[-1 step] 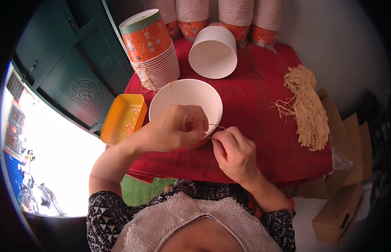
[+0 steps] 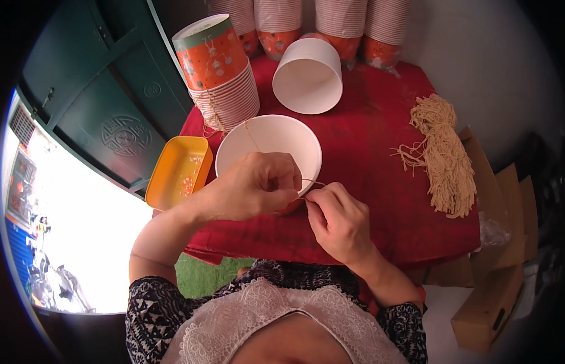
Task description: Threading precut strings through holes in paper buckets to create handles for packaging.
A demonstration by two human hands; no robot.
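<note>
A thin tan cord (image 2: 314,181) runs in a small loop between my hands, just past the near right rim of a white-lined paper tub (image 2: 288,134). My left hand (image 2: 264,185) is closed on the cord over the tub's near side, fingers pinched. Fingertips of my right hand (image 2: 341,219), also closed, pinch the cord close by on the right. Another stretch of cord (image 2: 251,134) hangs over the tub's far rim into its inside. My left hand covers part of the tub. A thick bundle of tan cords (image 2: 443,158) lies at the right of the table.
A tall stack of printed tubs (image 2: 228,100) with cords on its side stands behind the tub at left. A yellow tray (image 2: 167,176) holds small bits. One tub (image 2: 307,76) lies on its side; wrapped stacks (image 2: 340,24) line the back. Cardboard boxes (image 2: 492,303) stand right of the red-covered table (image 2: 398,230).
</note>
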